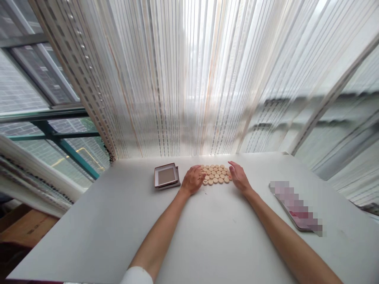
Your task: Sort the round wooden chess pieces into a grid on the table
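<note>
Left hand: fingers curved, side by side, thumb set apart; cupped at the left end of the wooden discs. Right hand: fingers reach forward, a little spread, at the right end. Neither seems to pinch anything; exact fingertip contact can't be told.

Discs lie flat, packed in rows on the white table, between the hands.

Risks, in my judgement — uneven pressure from the two sides could buckle the rows, or make one disc ride up on its neighbour. A careless fingertip could also knock an end disc loose.

Count: two hands. Discs, roughly four rows, five in the nearest; over twenty in all, exact total uncertain as the hands cover the ends. Dark mark on one front disc, red on another by the right hand.

Farther out: one open shallow box left of the left hand, a second box part under it. One flat item, pixelated, beside the right forearm. Beyond — striped curtain.
</note>
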Tool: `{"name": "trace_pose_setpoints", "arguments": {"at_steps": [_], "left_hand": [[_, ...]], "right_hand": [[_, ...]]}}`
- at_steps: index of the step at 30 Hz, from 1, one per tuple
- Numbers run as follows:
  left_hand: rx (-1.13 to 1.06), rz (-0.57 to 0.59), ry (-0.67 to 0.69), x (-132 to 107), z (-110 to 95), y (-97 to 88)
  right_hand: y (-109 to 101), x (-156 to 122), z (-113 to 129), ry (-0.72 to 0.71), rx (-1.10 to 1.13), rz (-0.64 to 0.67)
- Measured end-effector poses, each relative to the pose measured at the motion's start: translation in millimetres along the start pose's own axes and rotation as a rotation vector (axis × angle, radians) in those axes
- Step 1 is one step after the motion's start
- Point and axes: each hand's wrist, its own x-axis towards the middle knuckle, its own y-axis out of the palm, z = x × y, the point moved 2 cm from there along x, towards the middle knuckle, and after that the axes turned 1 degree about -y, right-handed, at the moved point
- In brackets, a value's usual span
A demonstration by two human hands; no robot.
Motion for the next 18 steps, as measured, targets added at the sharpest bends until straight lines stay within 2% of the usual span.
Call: {"name": "trace_pose_setpoints", "arguments": {"at_steps": [7, 10, 14, 18], "left_hand": [[-0.051, -0.021, 0.033, -31.1, -22.9, -15.1], [-0.072, -0.029, -0.001, -37.6, -21.8, -20.1], [-0.079, -0.070, -0.113, -37.7, -13.8, -22.0], [-0.151, 0.021, -0.114, -37.6, -13.1, -19.0]], "right_hand": [[-19.1, -34.5, 3.5, -0.028, 0.026, 0.042], [-23.9, -37.7, 3.5, -0.015, 0.017, 0.048], [-26.1, -36.9, 5.6, -0.001, 0.005, 0.062], [-26.1, -36.0, 11.0, -0.002, 0.001, 0.085]]}}
